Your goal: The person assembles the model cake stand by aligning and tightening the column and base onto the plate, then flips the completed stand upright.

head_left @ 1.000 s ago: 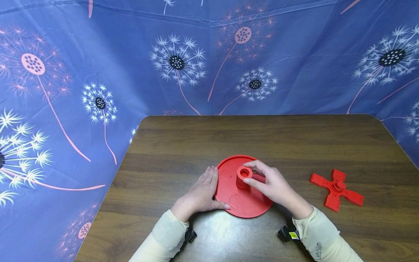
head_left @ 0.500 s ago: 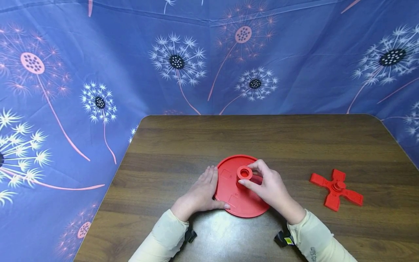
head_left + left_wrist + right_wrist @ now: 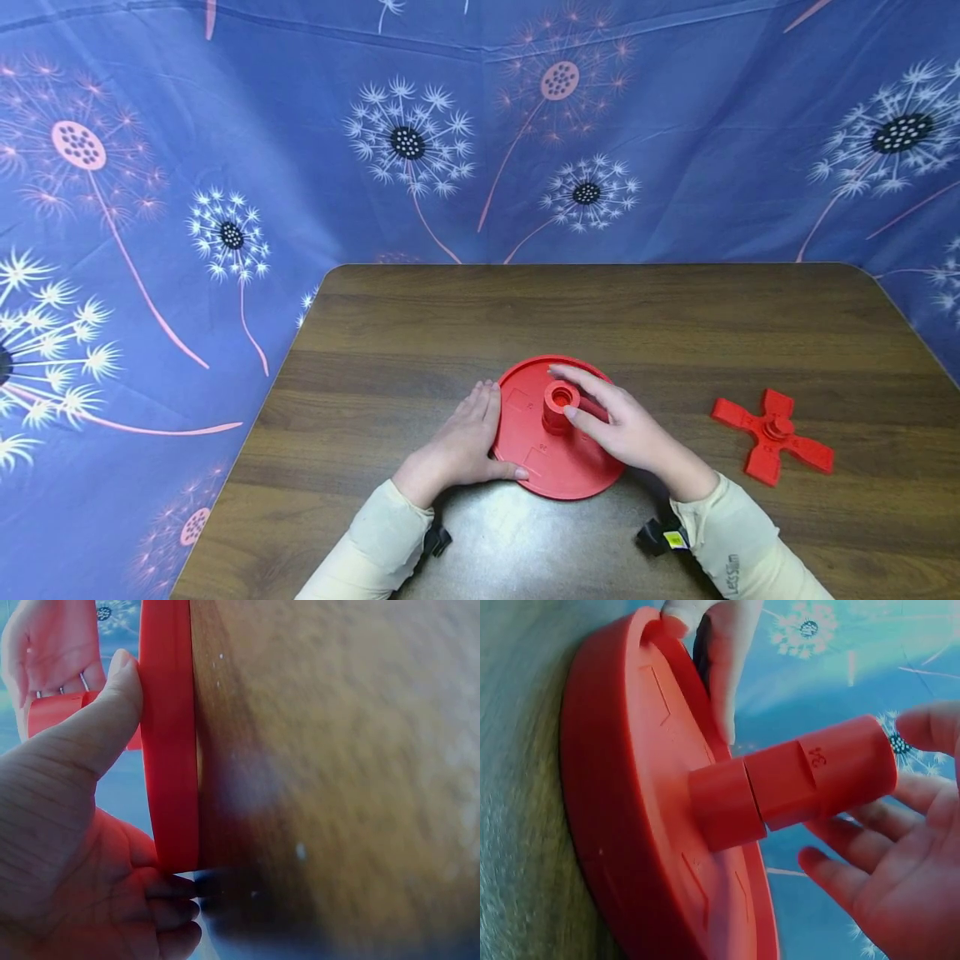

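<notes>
- Red cylindrical collar, right of centre and below the middle of the head frame, stands on the short round stub of the red disc, with a thin seam between them.
- Right hand has changed most: half a second ago it pinched the collar; now its fingers are spread and relaxed around it, and I cannot tell whether the thumb touches.
- Left hand has not moved, fingers straight along the disc's left rim, thumb lying over its lower-left edge.
- Collar and disc look unshifted, so I judge this a release between grips, with the left hand steadying the disc.
- Red four-armed cross, at the right of the frame, lies untouched on the wooden table.
</notes>
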`<action>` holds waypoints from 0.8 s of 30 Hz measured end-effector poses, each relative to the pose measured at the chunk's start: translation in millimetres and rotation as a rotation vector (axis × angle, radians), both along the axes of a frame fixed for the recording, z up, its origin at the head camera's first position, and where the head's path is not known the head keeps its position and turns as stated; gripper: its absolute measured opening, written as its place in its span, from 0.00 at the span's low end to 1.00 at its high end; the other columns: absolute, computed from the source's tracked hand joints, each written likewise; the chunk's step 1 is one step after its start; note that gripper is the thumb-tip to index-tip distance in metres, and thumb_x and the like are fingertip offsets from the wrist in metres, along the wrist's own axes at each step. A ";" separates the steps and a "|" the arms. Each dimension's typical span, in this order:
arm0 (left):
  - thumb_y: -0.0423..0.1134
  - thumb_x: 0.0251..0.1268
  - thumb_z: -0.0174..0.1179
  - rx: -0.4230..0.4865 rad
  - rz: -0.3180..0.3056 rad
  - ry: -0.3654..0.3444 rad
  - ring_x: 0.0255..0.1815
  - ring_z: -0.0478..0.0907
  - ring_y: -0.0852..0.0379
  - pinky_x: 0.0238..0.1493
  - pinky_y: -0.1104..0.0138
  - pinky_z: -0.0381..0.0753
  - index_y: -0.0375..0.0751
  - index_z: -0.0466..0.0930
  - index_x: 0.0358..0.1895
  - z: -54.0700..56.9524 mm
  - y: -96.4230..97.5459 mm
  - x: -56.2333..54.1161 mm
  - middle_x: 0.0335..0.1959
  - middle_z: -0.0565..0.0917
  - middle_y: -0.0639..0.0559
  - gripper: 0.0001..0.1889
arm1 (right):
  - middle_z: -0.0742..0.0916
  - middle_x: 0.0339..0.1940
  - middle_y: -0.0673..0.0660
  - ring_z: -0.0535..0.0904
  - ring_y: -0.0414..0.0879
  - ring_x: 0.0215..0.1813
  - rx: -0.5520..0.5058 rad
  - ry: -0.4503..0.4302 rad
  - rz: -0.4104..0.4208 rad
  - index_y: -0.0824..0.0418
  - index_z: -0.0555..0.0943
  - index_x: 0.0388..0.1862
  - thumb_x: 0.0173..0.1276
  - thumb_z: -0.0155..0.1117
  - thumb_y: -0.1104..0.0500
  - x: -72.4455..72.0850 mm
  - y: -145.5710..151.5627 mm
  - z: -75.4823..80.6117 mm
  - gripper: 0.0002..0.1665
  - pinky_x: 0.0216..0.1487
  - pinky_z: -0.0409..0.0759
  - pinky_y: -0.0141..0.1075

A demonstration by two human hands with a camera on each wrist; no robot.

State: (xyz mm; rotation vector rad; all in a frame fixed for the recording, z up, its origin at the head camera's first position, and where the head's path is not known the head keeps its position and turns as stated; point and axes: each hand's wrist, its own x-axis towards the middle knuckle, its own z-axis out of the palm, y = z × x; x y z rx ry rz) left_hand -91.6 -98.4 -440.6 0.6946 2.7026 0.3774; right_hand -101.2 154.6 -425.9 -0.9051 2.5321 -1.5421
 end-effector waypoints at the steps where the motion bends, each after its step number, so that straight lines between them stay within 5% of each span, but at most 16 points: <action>1: 0.71 0.50 0.63 -0.001 -0.001 0.001 0.78 0.40 0.41 0.76 0.57 0.48 0.28 0.41 0.76 0.2 0.2 0.3 0.78 0.46 0.34 0.64 | 0.76 0.67 0.53 0.72 0.46 0.66 0.010 -0.013 0.014 0.53 0.69 0.71 0.71 0.61 0.62 -0.4 1.1 -0.1 0.30 0.64 0.70 0.32; 7: 0.71 0.50 0.64 0.001 0.004 -0.009 0.79 0.40 0.42 0.76 0.57 0.48 0.29 0.41 0.77 0.9 0.8 0.6 0.78 0.45 0.35 0.64 | 0.81 0.58 0.49 0.78 0.44 0.57 0.017 -0.031 -0.005 0.55 0.73 0.67 0.68 0.66 0.59 -1.4 3.4 -1.5 0.28 0.56 0.79 0.45; 12: 0.70 0.51 0.64 0.009 0.013 -0.020 0.79 0.39 0.42 0.76 0.56 0.48 0.29 0.41 0.77 1.2 1.2 0.4 0.78 0.45 0.35 0.64 | 0.84 0.50 0.48 0.83 0.43 0.52 -0.011 -0.049 -0.081 0.55 0.75 0.58 0.63 0.72 0.58 0.5 0.4 -3.0 0.26 0.53 0.81 0.45; 24: 0.71 0.51 0.63 0.011 0.019 -0.035 0.79 0.38 0.43 0.76 0.56 0.47 0.31 0.40 0.77 1.4 0.6 0.5 0.79 0.44 0.37 0.64 | 0.86 0.41 0.46 0.86 0.42 0.43 0.065 0.087 -0.285 0.55 0.75 0.47 0.53 0.79 0.55 5.4 -12.5 -8.0 0.26 0.44 0.84 0.45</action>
